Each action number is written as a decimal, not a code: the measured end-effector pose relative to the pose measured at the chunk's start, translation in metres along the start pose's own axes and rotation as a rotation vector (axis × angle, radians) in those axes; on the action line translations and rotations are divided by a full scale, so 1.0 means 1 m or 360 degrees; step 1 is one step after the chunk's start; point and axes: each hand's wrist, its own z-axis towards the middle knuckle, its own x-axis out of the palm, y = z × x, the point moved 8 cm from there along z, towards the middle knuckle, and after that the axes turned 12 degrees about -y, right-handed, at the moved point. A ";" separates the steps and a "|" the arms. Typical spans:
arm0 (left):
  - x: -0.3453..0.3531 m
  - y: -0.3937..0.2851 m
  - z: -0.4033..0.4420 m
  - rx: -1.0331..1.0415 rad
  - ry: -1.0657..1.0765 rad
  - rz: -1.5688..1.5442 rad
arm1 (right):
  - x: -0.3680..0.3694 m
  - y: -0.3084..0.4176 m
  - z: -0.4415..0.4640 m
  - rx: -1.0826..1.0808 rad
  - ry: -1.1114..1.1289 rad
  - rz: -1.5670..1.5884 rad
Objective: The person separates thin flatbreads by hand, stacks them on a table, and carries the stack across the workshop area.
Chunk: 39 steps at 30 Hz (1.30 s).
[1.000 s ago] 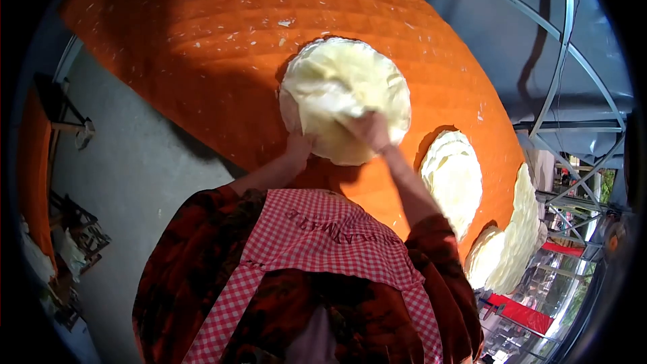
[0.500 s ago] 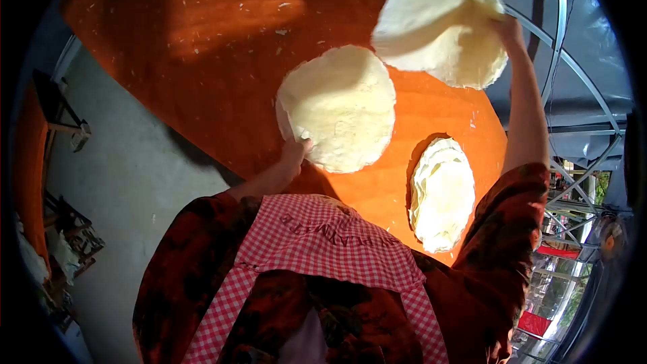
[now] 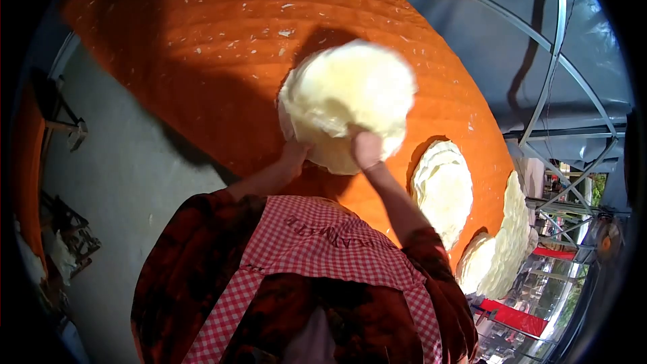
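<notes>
A large pale round flatbread sheet (image 3: 357, 84), blurred by motion, lies over a pile of similar sheets (image 3: 293, 118) on the orange cloth (image 3: 222, 61). My right hand (image 3: 366, 147) has its fingers closed on the near edge of the upper sheet. At the pile's lower left edge, my left hand (image 3: 295, 155) grips the rim of the sheets, its fingertips partly hidden. The two hands are apart, both on the near side of the pile.
Right of my right forearm stands another stack of sheets (image 3: 443, 185). Beyond it are a smaller stack (image 3: 476, 263) and a long pale pile (image 3: 509, 239) by the cloth's edge. Metal frame poles (image 3: 563, 61) rise at the right. Grey floor (image 3: 128, 182) shows at the left.
My right hand swung out to the upper right with a sheet, then came back over the near pile, where it now holds a sheet. My left hand has stayed at the pile's edge.
</notes>
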 end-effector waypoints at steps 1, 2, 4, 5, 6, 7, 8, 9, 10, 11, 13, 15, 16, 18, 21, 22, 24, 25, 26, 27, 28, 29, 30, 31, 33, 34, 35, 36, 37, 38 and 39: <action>0.001 0.001 -0.003 -0.0017 0.0046 0.0007 | 0.031 0.008 -0.025 -0.0023 0.0069 -0.0026; 0.003 -0.002 -0.004 -0.0025 0.0092 0.0013 | 0.051 0.014 -0.037 -0.0051 0.0130 -0.0052; 0.004 -0.009 -0.002 0.0097 0.0139 -0.0018 | 0.004 0.017 -0.012 0.0154 0.0021 0.0022; 0.003 -0.006 -0.004 0.0138 0.0168 -0.0029 | -0.003 0.019 -0.009 0.0046 -0.0112 -0.0225; 0.003 -0.004 -0.002 0.0110 0.0138 -0.0028 | -0.004 0.016 -0.007 0.0077 -0.0034 -0.0184; 0.003 -0.003 0.001 0.0085 0.0110 -0.0029 | -0.011 0.028 -0.008 -0.0066 -0.0140 -0.0264; 0.001 0.001 0.000 0.0048 0.0077 -0.0030 | -0.016 0.045 -0.014 -0.0207 -0.0232 -0.0344; 0.003 0.003 -0.003 -0.0014 0.0130 -0.0016 | -0.003 0.054 -0.023 -0.0219 -0.0068 -0.0317; 0.006 0.001 -0.005 -0.0068 0.0184 -0.0005 | 0.014 0.062 -0.029 -0.0236 0.0088 -0.0290; 0.009 -0.002 -0.005 -0.0117 0.0237 -0.0001 | 0.023 0.061 -0.030 -0.0045 0.0232 -0.0019; 0.008 -0.003 -0.002 -0.0037 0.0261 0.0079 | 0.021 0.066 -0.037 0.0077 0.0201 0.0214; 0.005 0.000 -0.008 0.0035 0.0308 0.0023 | 0.009 0.072 -0.044 0.0099 0.0226 0.0266; 0.010 -0.001 -0.011 0.0084 0.0363 -0.0071 | 0.001 0.072 -0.044 0.0146 0.0189 0.0312; 0.025 -0.017 -0.020 0.0148 0.0492 -0.0146 | -0.014 0.069 -0.032 0.0224 0.0094 0.0386; 0.033 -0.032 -0.042 0.0090 0.0689 0.0084 | -0.003 0.002 0.002 0.0476 0.0243 0.0519; 0.013 -0.039 -0.025 0.0427 0.0406 0.0258 | 0.006 -0.035 0.018 0.0497 0.0304 0.0378; -0.025 -0.052 0.001 0.1110 -0.0154 0.0608 | -0.055 -0.073 0.069 0.0532 -0.0027 0.0272; -0.043 -0.054 0.005 0.1020 -0.0295 0.0625 | -0.104 -0.055 0.089 0.0414 -0.0166 0.0225; -0.062 -0.058 0.006 0.0925 -0.0436 0.0642 | -0.143 -0.039 0.099 0.0295 -0.0300 0.0177; -0.074 -0.061 -0.003 0.0826 -0.0578 0.0658 | -0.146 -0.031 0.089 0.0218 -0.0343 0.0189; -0.073 -0.056 -0.011 0.0645 -0.0505 0.0527 | -0.147 -0.018 0.079 0.0136 -0.0386 0.0202; -0.066 -0.059 -0.028 0.0474 -0.0432 0.0389 | -0.149 -0.004 0.072 0.0047 -0.0439 0.0215; -0.058 -0.056 -0.037 0.0309 -0.0358 0.0250 | -0.128 0.005 0.054 0.0084 -0.0395 0.0202; -0.054 -0.051 -0.037 0.0274 -0.0332 0.0201 | -0.097 0.013 0.031 0.0003 -0.0422 0.0229; -0.048 -0.042 -0.036 0.0209 -0.0293 0.0088 | -0.009 0.012 -0.026 0.0152 0.0014 0.0125; -0.047 -0.039 -0.036 0.0179 -0.0269 0.0141 | 0.032 0.007 -0.057 0.0122 0.0111 0.0157; -0.047 -0.037 -0.037 0.0144 -0.0242 0.0203 | -0.005 0.037 -0.046 -0.0067 -0.0278 0.0280; -0.046 -0.034 -0.037 0.0107 -0.0211 0.0271 | -0.003 0.035 -0.047 -0.0012 -0.0216 0.0312; -0.044 -0.033 -0.035 0.0109 -0.0167 0.0247 | 0.000 0.030 -0.046 0.0046 -0.0156 0.0339; -0.042 -0.030 -0.032 0.0106 -0.0120 0.0227 | 0.004 0.024 -0.048 0.0111 -0.0095 0.0364; -0.040 -0.026 -0.030 0.0097 -0.0069 0.0210 | 0.004 0.020 -0.045 0.0116 0.0000 0.0392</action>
